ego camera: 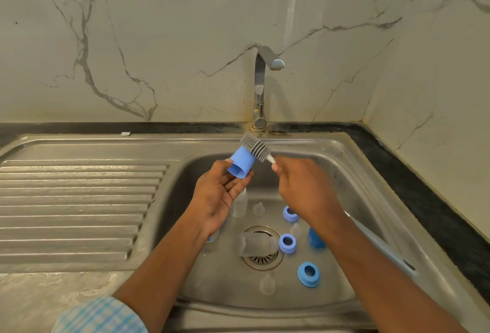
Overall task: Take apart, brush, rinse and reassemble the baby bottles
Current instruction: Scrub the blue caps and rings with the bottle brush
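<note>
My left hand [221, 192] holds a blue bottle cap [241, 164] above the sink, its open end facing me. My right hand [305, 187] grips the shaft of a bottle brush; its grey bristle head [256, 147] touches the cap's far side and its pale blue handle [381, 246] runs back past my wrist. In the basin lie a clear bottle [254, 244] on its side over the drain, another clear bottle [240, 204], three blue collar rings [309, 274], a blue cap [316, 238] and clear teats [267, 283].
The steel sink basin [342, 173] has a ribbed draining board [79, 205] on the left. A chrome tap [261, 89] stands behind the basin with no water running. Marble wall panels rise behind and to the right. A stone counter edge [53, 295] is at the lower left.
</note>
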Tool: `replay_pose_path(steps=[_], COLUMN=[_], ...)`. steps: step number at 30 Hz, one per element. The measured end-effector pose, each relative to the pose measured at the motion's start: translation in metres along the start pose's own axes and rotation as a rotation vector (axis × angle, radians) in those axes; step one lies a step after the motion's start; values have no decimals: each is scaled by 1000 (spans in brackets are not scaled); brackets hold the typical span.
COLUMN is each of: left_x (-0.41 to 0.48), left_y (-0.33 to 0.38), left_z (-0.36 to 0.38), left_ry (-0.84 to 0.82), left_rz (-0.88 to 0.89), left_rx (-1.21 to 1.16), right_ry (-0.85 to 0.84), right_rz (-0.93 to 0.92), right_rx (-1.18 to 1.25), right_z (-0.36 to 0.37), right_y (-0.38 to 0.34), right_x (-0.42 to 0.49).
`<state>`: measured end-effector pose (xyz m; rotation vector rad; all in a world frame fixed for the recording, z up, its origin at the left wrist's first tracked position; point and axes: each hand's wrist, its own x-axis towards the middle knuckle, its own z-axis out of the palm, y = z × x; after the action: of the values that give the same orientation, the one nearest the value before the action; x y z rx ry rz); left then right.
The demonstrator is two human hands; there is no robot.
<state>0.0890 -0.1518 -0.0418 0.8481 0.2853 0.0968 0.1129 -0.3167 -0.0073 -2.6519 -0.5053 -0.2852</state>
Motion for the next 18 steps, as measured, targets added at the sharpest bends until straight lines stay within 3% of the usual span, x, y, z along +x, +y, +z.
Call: replay_pose_path(steps=[3, 7, 13, 18], left_x=[-1, 4, 0, 4], left_y=[0, 6, 0, 3], left_z=[2, -5, 1, -5], left_ry=[1, 64, 18, 67], left_rz=[-7, 41, -35, 9], left_rx=[10, -34, -47, -67], right_ry=[0, -142, 48, -102], right_rz=[1, -187, 46, -113], right_rx=[0, 0, -22, 32], right_z=[-1, -1, -1, -2], right_y=[4, -9, 12, 2], right_x=[0, -10, 3, -7])
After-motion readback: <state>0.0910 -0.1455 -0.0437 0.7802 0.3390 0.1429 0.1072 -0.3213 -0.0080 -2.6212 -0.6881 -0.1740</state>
